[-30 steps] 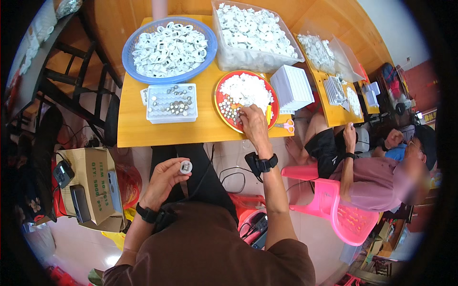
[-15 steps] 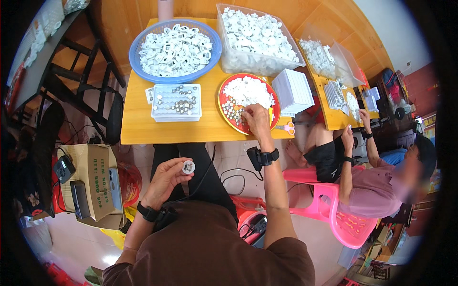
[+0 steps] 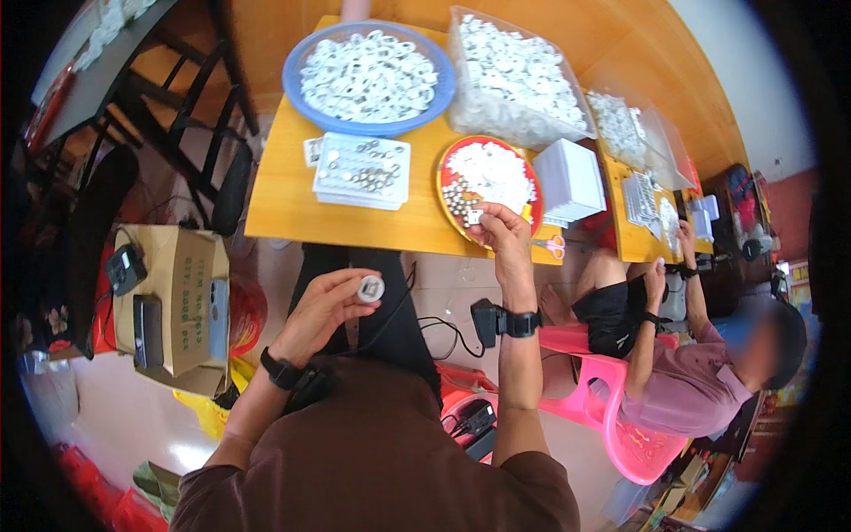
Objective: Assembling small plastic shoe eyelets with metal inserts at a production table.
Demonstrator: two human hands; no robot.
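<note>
Between the thumb and fingers of my left hand (image 3: 317, 312) is a small round white plastic part (image 3: 370, 288) with a darker middle, held over my lap. My right hand (image 3: 505, 238) pinches a small white piece (image 3: 474, 216) just above the near rim of a red plate (image 3: 446, 165). On that plate lie a heap of white pieces (image 3: 489, 172) and several small silvery round cells (image 3: 456, 196). To the plate's left stands a stack of white trays (image 3: 355, 199), with round silvery cells scattered on the top one.
Behind are a blue basket (image 3: 297, 99) and a clear bin (image 3: 496, 129), both full of white parts. White stacked trays (image 3: 572, 182) and pink scissors (image 3: 554, 248) lie right of the plate. A co-worker (image 3: 683, 381) sits at right; a cardboard box (image 3: 191, 310) stands at left.
My right hand has lifted off the plate toward me with a small white piece in its fingers. My left hand still holds the round part. The whole view has shifted slightly.
</note>
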